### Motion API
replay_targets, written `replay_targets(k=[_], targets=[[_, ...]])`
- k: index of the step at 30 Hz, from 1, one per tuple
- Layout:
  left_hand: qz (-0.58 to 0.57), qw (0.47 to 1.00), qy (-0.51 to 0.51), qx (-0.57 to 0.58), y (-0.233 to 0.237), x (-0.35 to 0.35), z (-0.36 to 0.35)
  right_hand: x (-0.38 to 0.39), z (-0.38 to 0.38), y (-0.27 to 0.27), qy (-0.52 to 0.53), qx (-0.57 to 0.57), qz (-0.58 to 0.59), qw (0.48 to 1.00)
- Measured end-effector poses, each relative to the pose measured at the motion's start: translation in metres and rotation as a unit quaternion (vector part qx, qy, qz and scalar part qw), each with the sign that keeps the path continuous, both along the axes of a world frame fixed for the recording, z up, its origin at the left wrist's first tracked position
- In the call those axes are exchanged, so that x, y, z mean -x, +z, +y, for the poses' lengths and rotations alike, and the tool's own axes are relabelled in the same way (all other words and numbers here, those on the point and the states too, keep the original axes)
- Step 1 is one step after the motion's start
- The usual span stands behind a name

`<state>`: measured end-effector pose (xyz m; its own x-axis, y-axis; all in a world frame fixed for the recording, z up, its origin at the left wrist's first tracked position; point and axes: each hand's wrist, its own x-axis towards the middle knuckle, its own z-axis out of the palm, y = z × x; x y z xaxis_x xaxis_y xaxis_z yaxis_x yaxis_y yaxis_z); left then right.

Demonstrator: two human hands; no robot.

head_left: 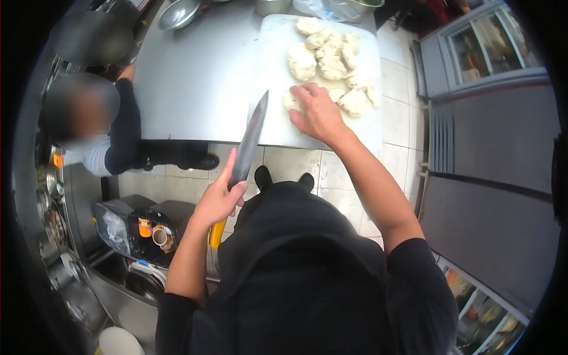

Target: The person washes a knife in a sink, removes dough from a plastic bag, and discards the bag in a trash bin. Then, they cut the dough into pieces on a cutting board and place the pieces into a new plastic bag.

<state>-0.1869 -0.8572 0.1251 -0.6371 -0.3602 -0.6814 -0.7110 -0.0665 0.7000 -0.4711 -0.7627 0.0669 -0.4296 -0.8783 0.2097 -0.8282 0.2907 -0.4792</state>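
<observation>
A large knife (251, 139) with a yellow handle is gripped in my left hand (222, 198), its blade pointing up and forward over the table's front edge. On the white cutting board (272, 53) lie several pale, lumpy pieces of what looks like dough or cooked food (331, 56). My right hand (316, 111) rests at the near side of these pieces, fingers curved over a small pale piece (291, 102) on the board. Whether the fingers grip that piece is hidden.
The board lies on a steel table (195, 83) with a metal bowl (178, 14) at its far left. A co-worker (97, 118) is beside the table on the left. A black bin (127, 228) stands below left, steel fridges (491, 130) to the right.
</observation>
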Motion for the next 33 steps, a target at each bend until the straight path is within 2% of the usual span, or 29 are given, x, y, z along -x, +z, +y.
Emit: replay_targets(k=[4,5,8,12,21,25,33], targets=[[0.023,0.998,0.007,-0.050,-0.002,0.000,-0.001,-0.018,0.009,0.030,-0.072,-0.119,-0.110,0.984],[0.019,0.998,0.005,-0.059,0.003,0.002,-0.002,-0.015,0.015,0.029,-0.061,-0.128,-0.114,0.983],[0.015,0.997,0.001,-0.081,0.001,0.001,-0.005,-0.013,0.019,0.035,-0.064,-0.079,-0.103,0.989],[0.027,0.996,-0.009,-0.090,-0.004,-0.001,-0.012,-0.018,0.011,0.039,-0.055,-0.115,-0.114,0.985],[0.016,0.993,-0.056,-0.100,-0.010,-0.010,-0.027,-0.017,0.006,0.036,-0.039,-0.107,-0.136,0.984],[-0.013,0.991,-0.082,-0.104,0.005,-0.019,-0.031,-0.015,0.004,0.036,-0.037,-0.114,-0.124,0.985],[0.002,0.985,-0.134,-0.113,-0.005,0.004,-0.046,-0.013,0.008,0.027,-0.027,-0.090,-0.095,0.991]])
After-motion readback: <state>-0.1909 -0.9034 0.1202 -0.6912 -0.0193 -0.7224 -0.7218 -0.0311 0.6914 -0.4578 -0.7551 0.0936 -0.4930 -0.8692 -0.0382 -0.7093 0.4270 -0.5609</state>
